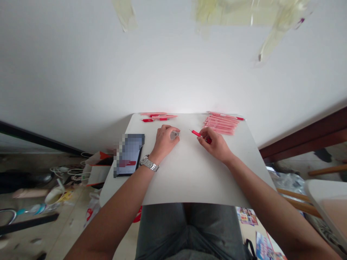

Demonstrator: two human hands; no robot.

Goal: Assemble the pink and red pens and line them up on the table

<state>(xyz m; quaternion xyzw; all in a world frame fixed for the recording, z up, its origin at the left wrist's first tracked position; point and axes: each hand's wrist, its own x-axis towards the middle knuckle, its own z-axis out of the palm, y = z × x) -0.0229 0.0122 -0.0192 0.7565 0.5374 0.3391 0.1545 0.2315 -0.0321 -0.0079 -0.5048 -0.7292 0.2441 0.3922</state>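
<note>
My right hand (215, 143) is closed round a red pen (197, 134), whose tip points left over the white table (189, 173). My left hand (164, 139), with a metal watch at the wrist, is curled on a small pale piece (175, 135) that I cannot make out. The two hands are a short gap apart near the table's middle. A row of several pink pens (220, 124) lies at the far right of the table, just beyond my right hand. A few red and pink pens (158, 117) lie at the far left edge.
A phone (129, 154) lies on the table's left side. The table stands against a white wall. Clutter, cables and a cup sit on the floor at left; a wooden chair and bags stand at right. My knees are under the near edge.
</note>
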